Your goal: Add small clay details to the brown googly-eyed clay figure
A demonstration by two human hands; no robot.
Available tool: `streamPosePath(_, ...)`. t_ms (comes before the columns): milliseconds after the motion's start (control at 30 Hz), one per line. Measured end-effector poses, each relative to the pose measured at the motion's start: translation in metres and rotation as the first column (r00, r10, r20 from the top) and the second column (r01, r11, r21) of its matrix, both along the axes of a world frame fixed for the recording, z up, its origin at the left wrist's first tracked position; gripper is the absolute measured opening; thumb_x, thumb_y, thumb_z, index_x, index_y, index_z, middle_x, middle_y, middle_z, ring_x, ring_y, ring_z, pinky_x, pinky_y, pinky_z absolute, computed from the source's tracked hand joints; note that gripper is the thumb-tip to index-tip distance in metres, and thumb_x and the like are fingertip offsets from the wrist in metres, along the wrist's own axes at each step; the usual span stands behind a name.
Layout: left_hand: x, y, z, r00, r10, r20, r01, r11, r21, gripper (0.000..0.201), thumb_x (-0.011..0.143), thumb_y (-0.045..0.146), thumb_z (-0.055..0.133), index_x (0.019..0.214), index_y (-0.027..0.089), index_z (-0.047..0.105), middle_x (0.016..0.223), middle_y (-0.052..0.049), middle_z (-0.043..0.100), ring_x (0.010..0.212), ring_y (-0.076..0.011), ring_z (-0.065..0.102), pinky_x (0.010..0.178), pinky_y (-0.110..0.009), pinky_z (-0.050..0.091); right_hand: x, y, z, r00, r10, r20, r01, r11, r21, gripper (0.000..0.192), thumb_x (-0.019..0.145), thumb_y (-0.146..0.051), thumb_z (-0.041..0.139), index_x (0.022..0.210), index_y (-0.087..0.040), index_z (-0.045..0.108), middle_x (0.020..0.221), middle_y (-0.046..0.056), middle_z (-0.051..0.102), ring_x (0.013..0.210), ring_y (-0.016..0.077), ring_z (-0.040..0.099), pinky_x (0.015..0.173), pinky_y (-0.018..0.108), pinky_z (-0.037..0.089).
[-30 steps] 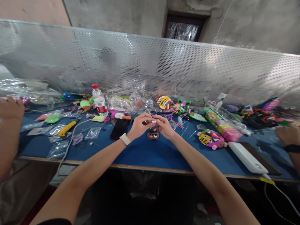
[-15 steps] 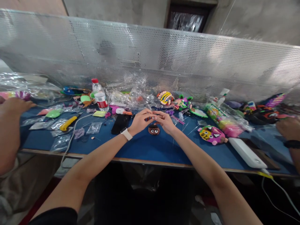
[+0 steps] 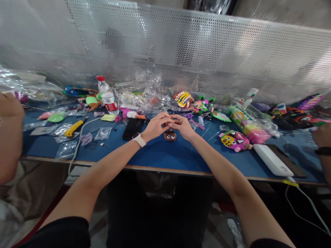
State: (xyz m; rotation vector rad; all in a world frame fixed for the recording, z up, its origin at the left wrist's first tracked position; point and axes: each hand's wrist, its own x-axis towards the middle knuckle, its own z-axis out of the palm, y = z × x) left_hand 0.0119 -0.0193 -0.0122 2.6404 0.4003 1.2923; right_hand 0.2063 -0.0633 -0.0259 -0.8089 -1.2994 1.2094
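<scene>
My left hand (image 3: 156, 126) and my right hand (image 3: 182, 126) meet fingertip to fingertip above the blue table (image 3: 165, 159). Between the fingers sits a small piece of clay, too small to make out clearly. Just below the hands lies a brown clay face (image 3: 170, 136) with two white eyes. My left wrist wears a white band (image 3: 139, 140). A black phone (image 3: 131, 128) lies just left of my left hand.
A water bottle (image 3: 107, 97), a yellow knife (image 3: 73, 127), plastic bags (image 3: 144, 101), a pink tiger figure (image 3: 234, 141), a white power bank (image 3: 272, 159) and other clay figures lie about. A perforated metal screen (image 3: 181, 55) closes the back. Other people's hands show at left (image 3: 9, 131) and right (image 3: 322, 137).
The camera has tilted down a little. My hands have drawn closer together over the brown clay face. The person's hand at the left has shifted.
</scene>
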Motion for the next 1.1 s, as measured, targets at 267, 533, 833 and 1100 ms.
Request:
streamPosePath(267,0.002,0.008,-0.011,0.983,0.132,-0.131,-0.153,0.974,-0.169,0.027,0.1,0.031,0.064,0.123,0.017,0.065,0.12,-0.013,0.066,0.097,-0.0242,0.067,0.093,-0.041,0.057,0.024,0.01,0.005,0.963,-0.258,0.076,0.256,0.966,0.038,0.057,0.067,-0.052,0.098,0.11,-0.021,0.076,0.096,0.006,0.085,0.086,0.0221,0.079,0.065,0.028,0.061)
streamPosePath(533,0.01,0.011,-0.046,0.908,0.089,-0.408,-0.169,0.971,-0.166,0.053,0.098,0.063,0.059,0.117,0.017,0.076,0.12,-0.019,0.068,0.12,-0.0414,0.06,0.109,-0.06,0.046,0.032,0.016,-0.003,0.937,-0.329,0.121,0.323,0.944,0.064,0.055,0.068,-0.056,0.096,0.105,-0.021,0.077,0.095,0.007,0.084,0.083,0.0227,0.08,0.066,0.031,0.062)
streamPosePath(833,0.01,0.014,-0.025,0.966,-0.069,-0.25,-0.054,0.888,-0.456,0.042,0.103,0.06,0.056,0.1,0.019,0.068,0.097,-0.011,0.073,0.09,-0.0266,0.069,0.086,-0.043,0.057,0.033,0.02,-0.007,0.925,-0.363,0.11,0.355,0.931,0.083,0.054,0.065,-0.059,0.097,0.098,-0.022,0.076,0.085,0.003,0.081,0.077,0.021,0.079,0.066,0.031,0.062)
streamPosePath(1100,0.006,0.016,-0.017,0.966,-0.224,-0.13,0.097,0.777,-0.623,0.028,0.091,0.045,0.077,0.101,0.018,0.079,0.103,-0.012,0.081,0.091,-0.0247,0.076,0.082,-0.04,0.062,0.035,0.021,-0.008,0.934,-0.343,0.105,0.336,0.939,0.079,0.052,0.067,-0.057,0.097,0.098,-0.022,0.074,0.087,0.005,0.081,0.083,0.023,0.079,0.079,0.039,0.065)
